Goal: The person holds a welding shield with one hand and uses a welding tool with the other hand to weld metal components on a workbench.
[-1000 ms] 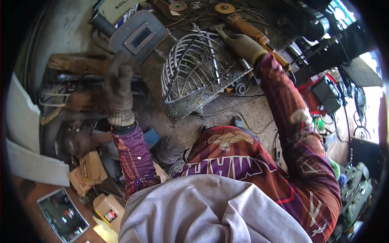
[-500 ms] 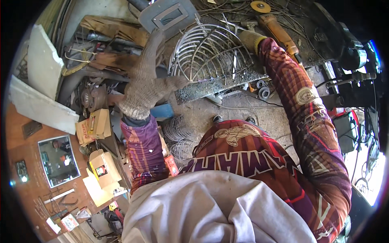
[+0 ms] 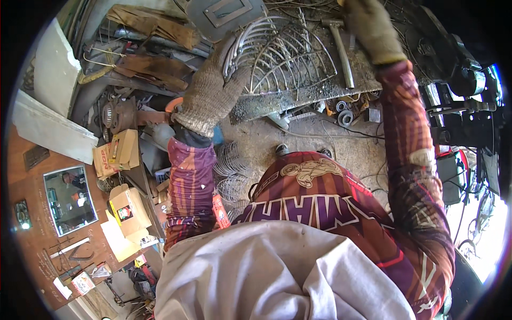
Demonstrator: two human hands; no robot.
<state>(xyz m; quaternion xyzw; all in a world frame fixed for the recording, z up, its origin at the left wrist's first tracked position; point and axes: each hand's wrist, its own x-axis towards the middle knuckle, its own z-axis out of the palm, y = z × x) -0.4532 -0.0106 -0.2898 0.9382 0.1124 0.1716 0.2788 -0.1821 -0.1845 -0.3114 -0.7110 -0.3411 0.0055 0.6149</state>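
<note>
Cluttered workshop bench of scorched grey metal (image 3: 320, 93) fills the head view; the left hand (image 3: 210, 98), in a knit glove, curls shut around the rim of a domed silver wire cage (image 3: 282, 58) lying on it; the right hand (image 3: 373, 26) is closed around something I cannot make out beside a steel hammer (image 3: 341, 53); the cage looks light, stiff and springy, best held at its thick rim; tools crowd every edge, leaving free room only upward.

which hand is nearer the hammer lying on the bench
Right. The right hand is just beside the hammer, at its head end. The left hand grips the wire basket on the far side from it.
</note>
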